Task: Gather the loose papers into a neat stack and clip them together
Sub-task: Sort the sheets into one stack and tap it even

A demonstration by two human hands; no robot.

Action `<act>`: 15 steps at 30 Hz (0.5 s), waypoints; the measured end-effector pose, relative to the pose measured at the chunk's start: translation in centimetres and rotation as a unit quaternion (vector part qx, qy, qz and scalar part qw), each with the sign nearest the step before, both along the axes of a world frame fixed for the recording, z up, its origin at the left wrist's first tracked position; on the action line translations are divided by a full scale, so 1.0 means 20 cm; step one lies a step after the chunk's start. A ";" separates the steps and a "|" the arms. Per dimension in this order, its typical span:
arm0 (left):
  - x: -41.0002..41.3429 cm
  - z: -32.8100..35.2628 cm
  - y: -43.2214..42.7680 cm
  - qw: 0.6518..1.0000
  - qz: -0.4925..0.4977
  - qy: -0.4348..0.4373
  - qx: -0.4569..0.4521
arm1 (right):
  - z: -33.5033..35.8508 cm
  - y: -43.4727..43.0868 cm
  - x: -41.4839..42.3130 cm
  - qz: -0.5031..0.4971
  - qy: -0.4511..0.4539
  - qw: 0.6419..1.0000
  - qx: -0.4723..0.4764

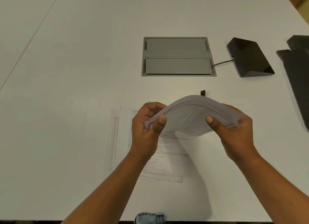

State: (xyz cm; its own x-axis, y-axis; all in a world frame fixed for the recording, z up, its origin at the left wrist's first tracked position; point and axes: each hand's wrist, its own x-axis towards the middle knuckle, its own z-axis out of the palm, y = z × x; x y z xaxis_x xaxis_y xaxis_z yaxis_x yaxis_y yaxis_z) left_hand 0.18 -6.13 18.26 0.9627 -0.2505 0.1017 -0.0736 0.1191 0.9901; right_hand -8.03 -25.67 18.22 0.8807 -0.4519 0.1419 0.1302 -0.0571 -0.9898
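A bowed bundle of printed papers [192,116] hangs above the white table [66,73], arched upward in the middle. My left hand [148,128] grips its left edge with the thumb on top. My right hand [234,131] grips its right edge the same way. Beneath my hands, more loose printed sheets [167,153] lie spread flat on the table, slightly fanned. A small black binder clip [204,93] rests on the table just beyond the held bundle, partly hidden by the top of the arch.
A grey cable hatch [177,56] is set into the table behind the clip. A black wedge-shaped box [249,56] with a cord stands at the right, and dark flat objects [297,76] reach the right edge. The table's near edge [100,219] runs below my forearms.
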 end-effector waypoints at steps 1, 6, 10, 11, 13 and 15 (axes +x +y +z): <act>0.00 -0.01 0.00 1.000 0.003 0.002 0.000 | -0.01 0.00 0.00 0.001 0.004 1.000 -0.003; 0.03 -0.04 -0.01 0.999 0.027 0.031 0.004 | -0.02 -0.01 0.01 0.008 0.012 1.000 0.005; 0.03 -0.05 0.00 0.999 0.028 0.025 -0.007 | 0.01 -0.03 0.03 0.009 0.007 1.000 0.019; 0.03 -0.05 0.00 0.999 0.029 0.023 -0.006 | 0.01 -0.03 0.03 0.007 0.007 1.000 0.021; 0.03 -0.05 -0.01 0.999 0.027 0.024 -0.005 | 0.01 -0.02 0.03 0.004 0.010 1.000 0.021; 0.03 -0.06 -0.01 0.999 0.027 0.021 -0.010 | 0.01 -0.02 0.04 -0.002 0.016 0.999 0.028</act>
